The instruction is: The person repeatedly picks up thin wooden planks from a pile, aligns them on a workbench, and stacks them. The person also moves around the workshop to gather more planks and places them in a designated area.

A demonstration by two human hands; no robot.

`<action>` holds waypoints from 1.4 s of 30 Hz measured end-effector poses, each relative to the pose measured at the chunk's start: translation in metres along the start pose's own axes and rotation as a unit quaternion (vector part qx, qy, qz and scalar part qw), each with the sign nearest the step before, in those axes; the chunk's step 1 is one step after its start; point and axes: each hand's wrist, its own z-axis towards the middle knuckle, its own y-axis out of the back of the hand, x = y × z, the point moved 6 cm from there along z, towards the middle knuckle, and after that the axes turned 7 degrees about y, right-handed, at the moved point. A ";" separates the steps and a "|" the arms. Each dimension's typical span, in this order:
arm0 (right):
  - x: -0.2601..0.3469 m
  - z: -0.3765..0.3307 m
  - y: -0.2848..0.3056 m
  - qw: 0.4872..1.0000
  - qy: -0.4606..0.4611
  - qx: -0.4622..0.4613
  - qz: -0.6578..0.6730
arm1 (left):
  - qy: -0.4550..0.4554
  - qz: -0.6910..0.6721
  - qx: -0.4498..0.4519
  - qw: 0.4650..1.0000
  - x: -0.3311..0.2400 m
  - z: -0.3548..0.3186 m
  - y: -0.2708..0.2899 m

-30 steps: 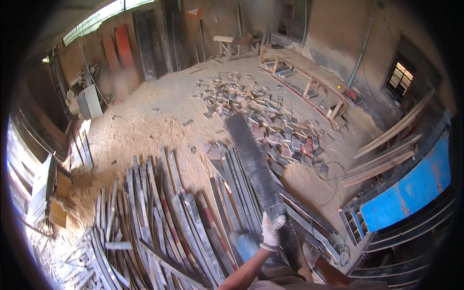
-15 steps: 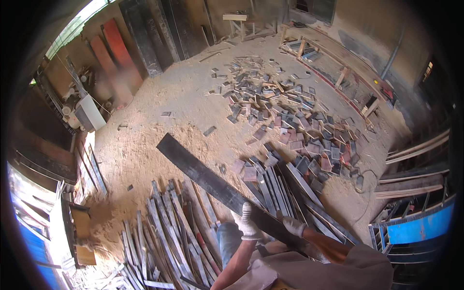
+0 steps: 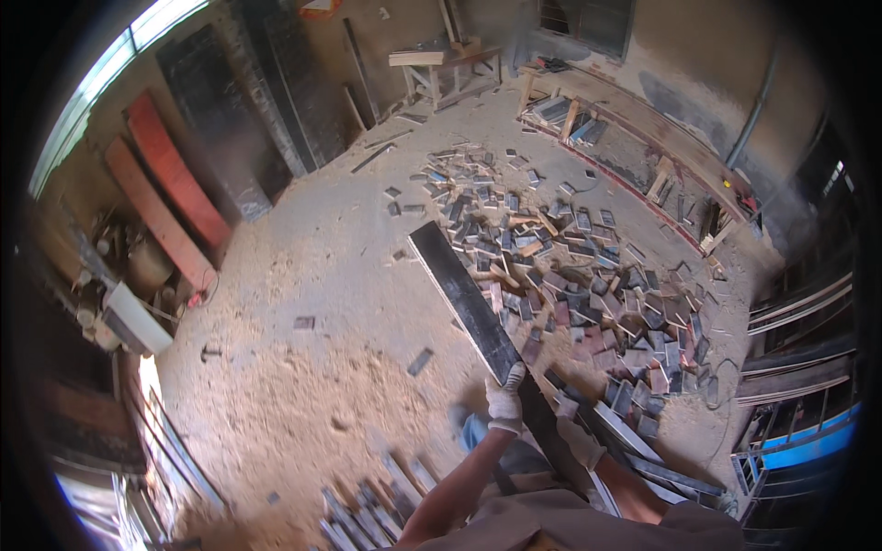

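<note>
A long dark plank (image 3: 464, 298) with a pale cut edge slants away from my body toward the far left. My left hand (image 3: 504, 401), in a whitish work glove, is closed round its left edge about midway along. On the opposite edge, nearer to me, my gloved right hand (image 3: 579, 436) grips the same plank. The plank's near end runs down toward my grey top and is partly hidden there. Below my left forearm lie several narrow wood strips (image 3: 367, 514), and more strips (image 3: 634, 441) lie beyond my right hand.
A wide heap of short dark and reddish wood offcuts (image 3: 588, 303) covers the floor ahead. Sawdust (image 3: 303, 395) lies to the left. A long wooden bench (image 3: 643, 129) stands at the back right, a small trestle (image 3: 446, 69) at the back. Red boards (image 3: 175, 174) lean on the left wall.
The view has turned left and lifted. The plank, held in both hands, has swung so its far end points more straight ahead, over the offcuts' edge.
</note>
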 end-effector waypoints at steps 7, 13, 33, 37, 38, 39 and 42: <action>0.178 0.425 0.019 0.996 -0.083 -0.019 -0.001 | -0.033 0.128 -0.003 0.991 -0.201 0.400 -0.063; 0.270 0.757 0.039 0.989 -0.118 0.032 0.080 | 0.029 0.018 0.043 0.998 -0.379 0.677 -0.136; 0.308 1.897 0.305 0.969 -0.070 -0.220 0.085 | 0.058 0.171 0.185 0.966 -0.782 1.728 -0.650; 0.338 2.154 0.438 0.957 -0.025 -0.252 0.141 | -0.024 0.095 0.215 0.972 -0.864 1.933 -0.820; 0.375 2.207 0.462 0.967 -0.036 -0.214 0.136 | -0.030 0.074 0.197 0.977 -0.869 1.976 -0.829; 0.412 2.256 0.483 0.975 -0.054 -0.176 0.128 | -0.024 0.070 0.197 0.978 -0.888 2.018 -0.842; 0.478 2.394 0.595 0.976 0.028 -0.197 0.093 | -0.009 -0.030 0.254 0.967 -0.996 2.126 -0.978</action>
